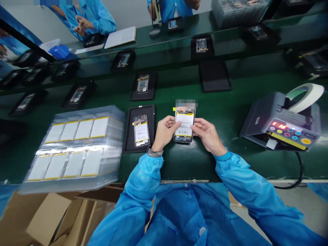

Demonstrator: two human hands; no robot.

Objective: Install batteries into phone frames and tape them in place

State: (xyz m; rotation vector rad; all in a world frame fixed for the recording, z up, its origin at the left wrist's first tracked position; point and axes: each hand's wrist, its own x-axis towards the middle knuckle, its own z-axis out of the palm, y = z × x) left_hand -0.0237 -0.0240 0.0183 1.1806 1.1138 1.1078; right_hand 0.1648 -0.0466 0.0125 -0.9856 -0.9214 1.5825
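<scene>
Between my two hands is an opened phone (185,118), upright in front of me, with a white battery (184,127) in its lower part and a yellow tab at its upper left edge. My left hand (166,131) grips its left side, the thumb on the battery. On the right side my right hand (208,134) holds the edge, its thumb also against the battery. Just left of my left hand, a black tray (128,138) carries another opened phone (141,131) with a white battery in it. Fingers behind the held phone are partly hidden.
At left stands a stack of clear plastic trays (110,160) with several batteries. A tape dispenser (279,119) sits at right. Further black trays (215,77) line the green bench (176,85). Cardboard boxes (48,218) lie below left. Two co-workers in blue (99,17) work opposite.
</scene>
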